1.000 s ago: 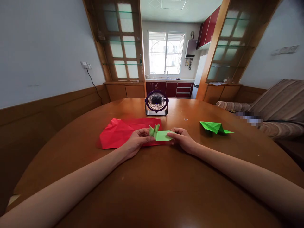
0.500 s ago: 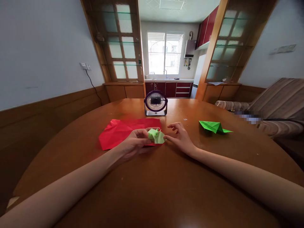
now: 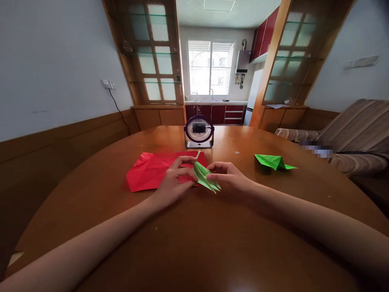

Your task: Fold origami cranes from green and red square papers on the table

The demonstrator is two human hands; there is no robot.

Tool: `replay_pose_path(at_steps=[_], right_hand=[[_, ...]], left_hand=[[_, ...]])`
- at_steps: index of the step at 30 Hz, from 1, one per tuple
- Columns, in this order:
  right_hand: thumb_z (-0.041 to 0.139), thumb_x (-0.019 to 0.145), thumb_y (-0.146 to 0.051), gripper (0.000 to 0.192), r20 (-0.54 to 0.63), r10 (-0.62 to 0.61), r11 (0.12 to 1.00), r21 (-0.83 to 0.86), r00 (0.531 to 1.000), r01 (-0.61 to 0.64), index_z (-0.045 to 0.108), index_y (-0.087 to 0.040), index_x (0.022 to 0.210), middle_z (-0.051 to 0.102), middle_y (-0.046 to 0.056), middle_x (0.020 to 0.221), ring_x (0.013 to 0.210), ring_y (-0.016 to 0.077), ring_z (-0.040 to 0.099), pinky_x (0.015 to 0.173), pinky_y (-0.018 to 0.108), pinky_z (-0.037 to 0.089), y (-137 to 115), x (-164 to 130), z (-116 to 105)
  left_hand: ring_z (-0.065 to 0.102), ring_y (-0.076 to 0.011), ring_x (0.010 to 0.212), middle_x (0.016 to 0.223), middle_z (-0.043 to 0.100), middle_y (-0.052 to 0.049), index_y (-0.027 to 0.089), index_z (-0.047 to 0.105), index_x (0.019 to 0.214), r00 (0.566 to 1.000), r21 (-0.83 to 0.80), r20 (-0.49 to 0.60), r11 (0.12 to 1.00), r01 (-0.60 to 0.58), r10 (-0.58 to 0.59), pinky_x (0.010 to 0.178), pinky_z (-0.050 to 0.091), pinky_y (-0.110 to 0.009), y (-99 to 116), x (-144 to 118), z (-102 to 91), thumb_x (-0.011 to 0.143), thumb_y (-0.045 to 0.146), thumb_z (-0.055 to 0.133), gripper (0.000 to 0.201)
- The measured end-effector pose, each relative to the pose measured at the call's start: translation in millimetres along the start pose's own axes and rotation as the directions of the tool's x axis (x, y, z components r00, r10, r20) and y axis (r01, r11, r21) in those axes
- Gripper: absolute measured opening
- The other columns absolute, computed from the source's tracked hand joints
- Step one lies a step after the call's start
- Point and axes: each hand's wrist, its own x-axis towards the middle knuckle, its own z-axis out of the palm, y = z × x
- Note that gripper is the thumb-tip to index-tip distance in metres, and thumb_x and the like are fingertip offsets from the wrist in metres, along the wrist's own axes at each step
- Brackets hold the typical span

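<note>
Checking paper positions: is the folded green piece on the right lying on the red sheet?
No, the folded green piece lies on bare table, apart from the red sheet.

Pale walls (image 3: 45,61) either side here, dark wood panelling (image 3: 60,138) running along their lower half. On the left wall, a socket (image 3: 107,84) with a black cord (image 3: 117,103) dropping down. Two wooden partitions (image 3: 152,56) with frosted glass panes and glass shelves frame the opening to a kitchen. Through it, a bright window (image 3: 210,68) pours in daylight above red cabinets (image 3: 217,114), more red cupboards (image 3: 265,34) up high. A striped sofa (image 3: 349,134) sits at right. The round brown surface (image 3: 194,243) shines under a ceiling light (image 3: 219,5).
</note>
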Motion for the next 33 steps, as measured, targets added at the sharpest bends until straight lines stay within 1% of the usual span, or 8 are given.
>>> replay_pose_path(at_steps=[4, 8, 16, 19, 23, 25, 28, 33], right_hand=[[0.073, 0.070, -0.034, 0.021, -0.094, 0.033, 0.999, 0.019, 0.995, -0.031, 0.066, -0.016, 0.077, 0.062, -0.001, 0.068, 0.060, 0.0101, 0.053, 0.058, 0.024, 0.040, 13.0, 4.3, -4.8], [0.071, 0.072, -0.033, 0.019, -0.161, -0.028, 0.995, -0.101, 0.987, 0.011, 0.064, -0.016, 0.077, 0.057, -0.003, 0.064, 0.055, 0.0079, 0.046, 0.052, 0.022, 0.033, 27.0, 5.8, -9.9], [0.071, 0.078, -0.038, 0.023, 0.008, -0.138, 0.990, -0.032, 0.990, 0.138, 0.067, -0.018, 0.089, 0.068, 0.002, 0.084, 0.074, 0.0120, 0.060, 0.071, 0.027, 0.047, 33.2, -1.6, -4.6], [0.070, 0.080, -0.037, 0.022, 0.071, -0.196, 0.977, -0.072, 0.978, 0.201, 0.069, -0.018, 0.092, 0.069, 0.004, 0.091, 0.084, 0.0144, 0.063, 0.082, 0.030, 0.048, 30.3, -4.0, -1.9], [0.069, 0.081, -0.034, 0.019, 0.111, -0.212, 0.969, -0.105, 0.971, 0.224, 0.070, -0.018, 0.092, 0.070, 0.004, 0.094, 0.089, 0.0151, 0.063, 0.087, 0.031, 0.047, 29.6, -5.1, -2.6], [0.069, 0.081, -0.033, 0.018, 0.111, -0.195, 0.974, -0.097, 0.975, 0.206, 0.070, -0.018, 0.092, 0.069, 0.003, 0.093, 0.087, 0.0143, 0.062, 0.085, 0.030, 0.047, 30.5, -4.9, -3.7], [0.071, 0.079, -0.034, 0.020, 0.095, -0.135, 0.987, -0.079, 0.986, 0.143, 0.070, -0.018, 0.090, 0.068, 0.001, 0.084, 0.076, 0.0124, 0.060, 0.074, 0.027, 0.047, 30.6, -3.9, -4.7], [0.068, 0.081, -0.043, 0.027, 0.057, -0.069, 0.998, -0.010, 0.996, 0.069, 0.071, -0.016, 0.086, 0.066, 0.001, 0.076, 0.069, 0.0115, 0.057, 0.071, 0.026, 0.046, 29.2, 1.3, -4.7]], left_hand=[[0.052, -0.0271, 0.118, 0.125, 0.055, -0.008, 0.018, 0.067, 0.061, 0.986, -0.254, 0.045, 0.953, 0.166, -0.159, 0.100, 0.044, -0.043, -9.5, 3.3, -2.0, 0.065, 0.021, 0.080, 0.014], [0.059, -0.0233, 0.109, 0.117, 0.062, -0.008, 0.016, 0.063, 0.069, 0.942, -0.516, 0.102, 0.793, 0.324, -0.319, 0.094, 0.047, -0.039, -21.2, 5.4, -2.6, 0.066, 0.022, 0.081, 0.019], [0.067, -0.0150, 0.072, 0.082, 0.069, -0.002, 0.015, 0.058, 0.094, 0.829, -0.684, -0.113, 0.648, 0.335, -0.548, 0.071, 0.054, -0.029, -30.7, 8.7, 5.6, 0.066, 0.018, 0.081, 0.037], [0.069, -0.0173, 0.074, 0.087, 0.070, -0.004, 0.016, 0.056, 0.099, 0.783, -0.706, -0.036, 0.570, 0.420, -0.621, 0.070, 0.056, -0.031, -28.1, 8.8, 7.9, 0.068, 0.016, 0.081, 0.039], [0.069, -0.0218, 0.079, 0.092, 0.071, -0.012, 0.013, 0.059, 0.091, 0.769, -0.675, 0.206, 0.481, 0.559, -0.605, 0.074, 0.057, -0.035, -22.9, 8.4, 8.6, 0.080, 0.029, 0.072, 0.024], [0.069, -0.0217, 0.080, 0.092, 0.071, -0.011, 0.013, 0.060, 0.093, 0.785, -0.682, 0.224, 0.482, 0.550, -0.577, 0.077, 0.056, -0.035, -23.1, 8.1, 7.8, 0.079, 0.027, 0.073, 0.023], [0.068, -0.0177, 0.080, 0.084, 0.071, -0.004, 0.015, 0.057, 0.106, 0.816, -0.722, 0.067, 0.537, 0.437, -0.574, 0.082, 0.054, -0.032, -26.9, 8.0, 5.9, 0.068, 0.013, 0.079, 0.044], [0.063, -0.0129, 0.066, 0.068, 0.065, 0.005, 0.016, 0.049, 0.120, 0.891, -0.586, -0.059, 0.738, 0.333, -0.449, 0.070, 0.050, -0.026, -30.1, 8.7, 8.3, 0.064, 0.023, 0.083, 0.066]])
